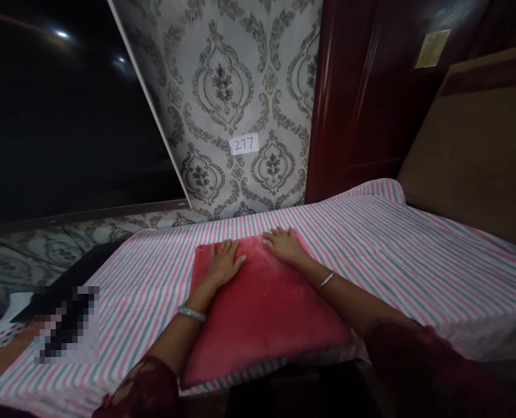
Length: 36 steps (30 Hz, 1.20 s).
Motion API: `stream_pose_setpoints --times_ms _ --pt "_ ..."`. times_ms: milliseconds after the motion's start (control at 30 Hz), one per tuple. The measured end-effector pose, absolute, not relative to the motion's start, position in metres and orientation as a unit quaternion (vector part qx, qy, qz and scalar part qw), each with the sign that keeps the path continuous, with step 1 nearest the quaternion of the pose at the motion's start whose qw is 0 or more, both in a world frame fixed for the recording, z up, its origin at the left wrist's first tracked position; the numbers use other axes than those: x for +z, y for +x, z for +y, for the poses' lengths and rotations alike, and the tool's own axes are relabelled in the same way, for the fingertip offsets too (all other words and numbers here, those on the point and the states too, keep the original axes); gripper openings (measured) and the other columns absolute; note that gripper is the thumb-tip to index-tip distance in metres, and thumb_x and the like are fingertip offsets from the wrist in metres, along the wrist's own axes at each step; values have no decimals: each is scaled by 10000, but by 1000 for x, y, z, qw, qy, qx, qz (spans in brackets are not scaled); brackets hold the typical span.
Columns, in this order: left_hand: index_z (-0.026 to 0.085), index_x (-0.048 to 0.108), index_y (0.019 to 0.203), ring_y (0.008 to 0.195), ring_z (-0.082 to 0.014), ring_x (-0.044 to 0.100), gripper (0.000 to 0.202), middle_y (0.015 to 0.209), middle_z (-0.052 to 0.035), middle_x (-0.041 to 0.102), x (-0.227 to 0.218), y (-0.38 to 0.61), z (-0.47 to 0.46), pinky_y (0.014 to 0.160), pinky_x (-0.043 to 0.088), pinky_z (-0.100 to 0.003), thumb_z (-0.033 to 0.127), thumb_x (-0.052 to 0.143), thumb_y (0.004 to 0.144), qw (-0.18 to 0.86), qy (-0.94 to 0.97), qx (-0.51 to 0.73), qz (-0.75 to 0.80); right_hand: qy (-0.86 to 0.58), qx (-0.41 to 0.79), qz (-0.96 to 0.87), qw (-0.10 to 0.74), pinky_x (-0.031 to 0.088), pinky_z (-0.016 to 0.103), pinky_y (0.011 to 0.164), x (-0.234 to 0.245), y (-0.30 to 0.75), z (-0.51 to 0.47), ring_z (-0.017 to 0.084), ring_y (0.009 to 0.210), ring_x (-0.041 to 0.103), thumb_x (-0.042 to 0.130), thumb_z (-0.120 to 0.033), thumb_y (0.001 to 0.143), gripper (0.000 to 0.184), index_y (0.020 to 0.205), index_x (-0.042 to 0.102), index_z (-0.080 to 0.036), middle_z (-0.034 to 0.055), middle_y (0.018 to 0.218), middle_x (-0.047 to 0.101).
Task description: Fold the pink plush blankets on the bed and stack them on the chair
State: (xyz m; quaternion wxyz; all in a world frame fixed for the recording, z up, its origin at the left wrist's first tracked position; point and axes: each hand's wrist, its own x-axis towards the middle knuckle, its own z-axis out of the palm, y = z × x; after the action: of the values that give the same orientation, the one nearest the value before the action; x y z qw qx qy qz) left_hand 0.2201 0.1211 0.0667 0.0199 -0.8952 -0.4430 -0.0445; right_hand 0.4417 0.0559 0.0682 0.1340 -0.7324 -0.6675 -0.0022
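Observation:
A red cloth (262, 313) with a soft, plush-looking surface lies flat in front of me, reaching to the near edge of the table. My left hand (225, 264) rests palm down near its far left corner, fingers spread. Near the far right corner, my right hand (283, 244) presses flat on the same cloth with its fingers apart. Neither hand grips anything. Beneath the red cloth is a striped tablecloth (362, 244) in pink, grey and white.
A large dark television screen (66, 116) stands at the left. A cardboard box (476, 151) leans at the right beside a dark red wooden panel (349, 104). Patterned wallpaper carries a paper label (244, 144) reading 277. Another person's arm (5, 354) extends at the lower left, partly pixelated.

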Motion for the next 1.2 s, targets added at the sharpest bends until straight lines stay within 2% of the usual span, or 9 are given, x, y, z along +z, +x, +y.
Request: stream_pose_setpoints --times_ms 100,200,300,400,533,700,967,1100,1200 --pt "175 399 1513 1499 -340 267 650 1580 -169 387 83 201 125 1186 142 -661 533 244 993 54 -862 -71 -500 -761 -8 -634 135 121 621 1164 77 457 47 308 1453 315 238 -451 1050 532 1472 488 -246 116 1531 465" --pt "167 403 1511 1493 -368 265 656 1579 -184 383 81 186 130 1162 205 -671 533 266 984 43 -834 -59 -546 -771 5 -624 127 155 630 1153 66 467 40 316 1463 286 256 -463 1045 531 1482 473 -253 111 1559 425" --pt "111 383 1511 1475 -351 298 665 1562 -205 394 61 178 135 1152 313 -570 508 277 988 31 -842 -52 -536 -772 13 -620 138 289 576 1118 44 471 38 311 1445 309 290 -468 1038 533 1500 445 -254 109 1564 414" --pt "72 400 1490 1449 -319 344 650 1519 -212 443 39 175 140 1163 335 -474 480 283 997 36 -856 -80 -509 -763 4 -627 161 360 481 1090 26 476 41 289 1406 357 296 -457 1038 530 1492 458 -238 110 1526 457" --pt "79 428 1471 1426 -309 381 622 1484 -197 481 26 171 147 1172 339 -458 464 310 997 42 -860 -98 -499 -740 -11 -648 180 365 411 1085 10 484 46 272 1357 397 291 -453 1038 541 1476 481 -197 122 1461 511" --pt "95 469 1436 1378 -299 432 588 1414 -181 544 22 168 149 1164 360 -456 451 318 993 60 -867 -113 -481 -734 -25 -651 192 362 409 1080 1 488 48 279 1331 419 276 -466 1035 558 1472 491 -194 119 1443 524" --pt "115 478 1428 1379 -288 433 568 1414 -174 545 23 168 145 1162 356 -449 439 321 988 60 -860 -122 -492 -736 -27 -645 204 361 402 1088 -1 486 48 268 1337 419 293 -455 1034 540 1460 505 -201 107 1450 525" --pt "82 441 1458 1412 -292 401 607 1466 -197 500 29 170 143 1171 335 -444 446 299 994 52 -857 -103 -502 -738 -18 -645 197 351 409 1102 3 485 48 261 1361 400 306 -433 1034 532 1479 479 -199 112 1471 508" --pt "93 385 1503 1452 -307 354 631 1530 -210 434 42 172 140 1152 349 -499 456 289 996 28 -850 -76 -520 -747 10 -643 171 344 438 1111 18 484 45 266 1393 376 306 -422 1034 536 1505 441 -204 117 1516 465"
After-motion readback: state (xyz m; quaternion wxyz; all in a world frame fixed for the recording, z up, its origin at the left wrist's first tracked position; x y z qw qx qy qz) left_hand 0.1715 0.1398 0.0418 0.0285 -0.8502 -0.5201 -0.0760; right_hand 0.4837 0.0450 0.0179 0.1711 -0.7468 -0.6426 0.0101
